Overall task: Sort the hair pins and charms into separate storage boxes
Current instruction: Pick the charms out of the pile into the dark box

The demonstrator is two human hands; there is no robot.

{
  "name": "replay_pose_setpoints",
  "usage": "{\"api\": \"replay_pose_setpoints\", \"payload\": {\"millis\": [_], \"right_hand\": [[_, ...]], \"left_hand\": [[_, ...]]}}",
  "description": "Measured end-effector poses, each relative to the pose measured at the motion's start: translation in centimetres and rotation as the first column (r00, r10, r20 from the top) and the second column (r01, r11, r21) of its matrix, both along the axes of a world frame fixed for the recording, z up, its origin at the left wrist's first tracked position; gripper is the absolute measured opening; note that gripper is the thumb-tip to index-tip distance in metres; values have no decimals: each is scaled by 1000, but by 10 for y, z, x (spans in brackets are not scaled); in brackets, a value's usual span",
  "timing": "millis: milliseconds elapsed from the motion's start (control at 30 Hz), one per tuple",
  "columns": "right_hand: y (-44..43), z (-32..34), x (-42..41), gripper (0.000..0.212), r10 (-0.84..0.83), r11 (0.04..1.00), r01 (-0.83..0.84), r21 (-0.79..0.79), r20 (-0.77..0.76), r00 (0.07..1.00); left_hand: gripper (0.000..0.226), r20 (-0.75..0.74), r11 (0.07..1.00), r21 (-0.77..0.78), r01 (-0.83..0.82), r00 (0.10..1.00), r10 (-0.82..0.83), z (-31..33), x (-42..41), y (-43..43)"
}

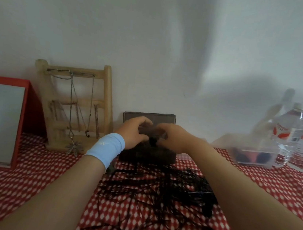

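**Now: two hands meet over the dark storage box**

At the desk's point(27, 157) back left corner stands a red-framed panel point(23, 118). Beside it a wooden rack point(107, 98) hung with necklaces point(71, 105) leans on the wall. The left hand point(132, 133), with a pale blue wristband point(105, 146), curls its fingers over the dark storage box point(147, 153) at mid back edge, whose lid point(165, 118) stands raised. The right hand point(174, 136), likewise curled, meets it above the box around a small dark thing point(153, 141). Blur hides which hand holds it. Black hair pins point(157, 188) lie heaped between the forearms, toward the front edge. A clear box point(252, 156) and water bottles point(289, 135) stand at back right.
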State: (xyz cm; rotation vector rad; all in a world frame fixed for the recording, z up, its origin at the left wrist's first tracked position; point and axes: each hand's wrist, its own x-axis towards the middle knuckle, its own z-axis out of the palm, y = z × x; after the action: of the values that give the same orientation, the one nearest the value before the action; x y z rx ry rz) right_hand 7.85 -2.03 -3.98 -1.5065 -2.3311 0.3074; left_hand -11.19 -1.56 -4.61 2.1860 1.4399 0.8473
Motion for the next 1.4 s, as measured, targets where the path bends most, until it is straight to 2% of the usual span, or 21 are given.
{"api": "replay_pose_setpoints", "payload": {"millis": [133,233,367,567,667,733,867,933,1033,1100,1267,1400], "right_hand": [[-3,-3,9,40,-13,999,17,52,-80,997],[-13,0,25,32,-33,994,45,99,-115,993],[-41,5,53,19,-82,994,90,64,-116,990],[-83,7,102,18,-193,981,193,-13,0,981],[-96,3,122,15,-259,960,272,-66,157,953],[-105,-2,136,17,-265,950,295,-98,244,933],[-125,-14,158,23,-225,922,256,-290,136,965],[-131,-17,163,34,-213,906,237,-351,104,971],[-133,-18,164,57,-192,898,220,-380,110,975],[-133,-16,164,63,-189,904,212,-372,98,977],[-133,-9,162,47,-206,933,204,-296,25,978],[-130,-12,161,39,-246,931,245,-270,32,969]], "left_hand": [[35,42,997,79,16,999,-19,-3,1,-6],[29,60,995,92,45,997,-51,-4,15,-18],[25,61,989,86,117,991,-123,-4,49,-41],[16,14,976,-5,216,976,-216,-12,107,-68],[19,-50,964,-20,266,962,-267,-17,135,-76],[20,-146,961,-21,276,950,-276,-21,151,-79],[17,-295,975,-53,215,930,-221,-31,172,-84],[19,-328,979,-81,186,923,-203,-35,176,-85],[24,-338,980,-101,173,920,-197,-36,177,-84],[23,-355,981,-104,161,916,-188,-36,178,-82],[21,-400,980,-136,145,897,-189,-34,178,-81],[20,-385,982,-135,130,907,-173,-36,176,-81]]}}
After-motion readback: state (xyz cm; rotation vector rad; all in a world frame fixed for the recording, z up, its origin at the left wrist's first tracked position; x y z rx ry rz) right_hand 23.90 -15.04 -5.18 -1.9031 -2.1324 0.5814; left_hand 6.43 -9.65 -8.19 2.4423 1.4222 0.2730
